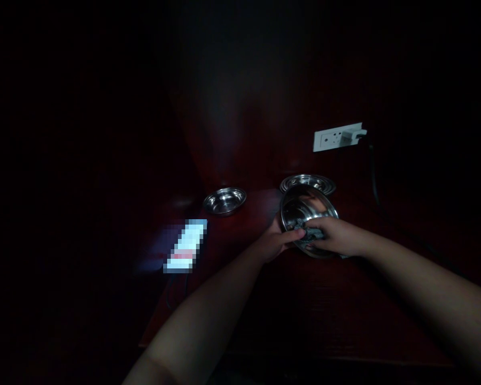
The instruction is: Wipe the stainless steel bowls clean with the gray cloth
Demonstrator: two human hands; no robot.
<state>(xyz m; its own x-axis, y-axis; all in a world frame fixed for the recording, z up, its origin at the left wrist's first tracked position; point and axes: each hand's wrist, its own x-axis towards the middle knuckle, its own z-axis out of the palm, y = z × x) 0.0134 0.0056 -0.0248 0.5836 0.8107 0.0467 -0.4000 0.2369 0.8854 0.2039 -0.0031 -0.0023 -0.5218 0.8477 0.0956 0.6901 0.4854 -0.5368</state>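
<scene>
A shiny metal bowl [304, 202] is tilted toward me above the dark red table. My left hand [276, 243] grips its lower left edge, the thumb over the rim and the other fingers hidden behind. Inside the bowl, my right hand [333, 235] presses a crumpled grey-green cloth [313, 234] against the metal, its fingers closed on it. Just behind stands a metal plate [304, 181], partly covered by the bowl. Farther left sits a small metal dish [225, 201], apart from both hands.
A lit phone [186, 247], its screen blurred out, lies at the left beside thin cables. On the back wall is a white power socket [331, 139] with a plug [353, 137] in it and a dark cord [372, 174] hanging down. The surroundings are very dark.
</scene>
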